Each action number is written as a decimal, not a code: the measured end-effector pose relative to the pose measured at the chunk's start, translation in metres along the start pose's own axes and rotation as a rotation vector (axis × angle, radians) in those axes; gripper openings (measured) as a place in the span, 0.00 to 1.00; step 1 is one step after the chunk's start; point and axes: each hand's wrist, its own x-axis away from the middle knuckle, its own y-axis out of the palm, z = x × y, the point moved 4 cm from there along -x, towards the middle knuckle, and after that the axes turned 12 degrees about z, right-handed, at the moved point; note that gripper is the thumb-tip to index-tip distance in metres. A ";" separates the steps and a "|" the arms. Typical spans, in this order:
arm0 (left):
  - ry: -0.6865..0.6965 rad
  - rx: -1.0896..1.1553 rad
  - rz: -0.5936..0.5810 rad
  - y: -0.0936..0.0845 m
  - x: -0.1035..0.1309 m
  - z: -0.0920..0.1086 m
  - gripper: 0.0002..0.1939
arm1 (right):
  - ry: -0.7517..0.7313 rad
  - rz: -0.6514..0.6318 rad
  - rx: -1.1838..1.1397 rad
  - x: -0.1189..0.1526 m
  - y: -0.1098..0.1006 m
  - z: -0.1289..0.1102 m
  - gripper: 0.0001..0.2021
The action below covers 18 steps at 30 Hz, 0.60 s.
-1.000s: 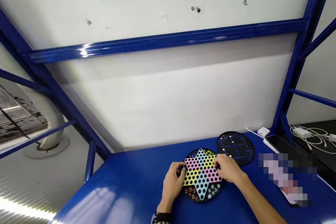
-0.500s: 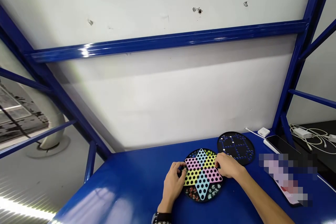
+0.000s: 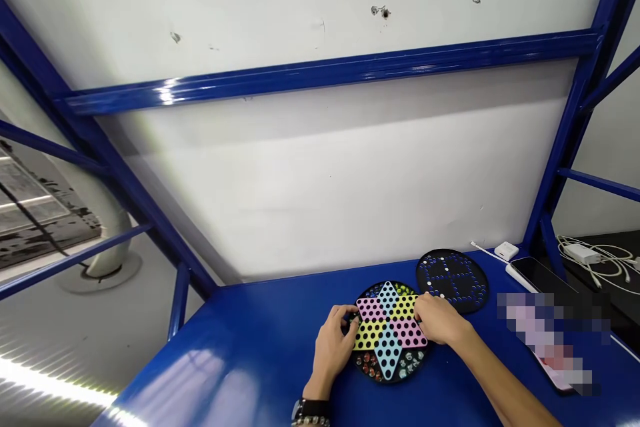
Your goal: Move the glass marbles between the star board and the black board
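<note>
A round black Chinese checkers board point(image 3: 383, 330) lies on the blue table, its star in pink, yellow and light blue, dotted with black holes. Marbles fill the pockets between the points: red marbles point(image 3: 369, 365) at lower left, clear marbles point(image 3: 410, 363) at lower right, with blue and yellow-green ones at the back. My left hand point(image 3: 331, 345) bends its fingers and thumb over the left pocket. At the right pocket is my right hand point(image 3: 443, 320), fingers curled inward and closed. Both sets of fingertips are partly hidden, so anything pinched there cannot be made out.
Behind my right hand lies a round black disc point(image 3: 453, 280) with rows of small hollows and a few white dots. A phone point(image 3: 543, 277), a white charger point(image 3: 506, 251) and a blurred-out pink item point(image 3: 545, 347) are at the right. Blue frame bars point(image 3: 330, 73) cross the white wall.
The view has shifted slightly, moving the scene a little rightward. Both hands stay at the same sides of the board, with barely any finger movement.
</note>
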 end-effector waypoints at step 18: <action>0.009 -0.012 0.005 0.000 0.000 -0.002 0.14 | 0.138 0.038 -0.166 -0.001 0.016 0.020 0.16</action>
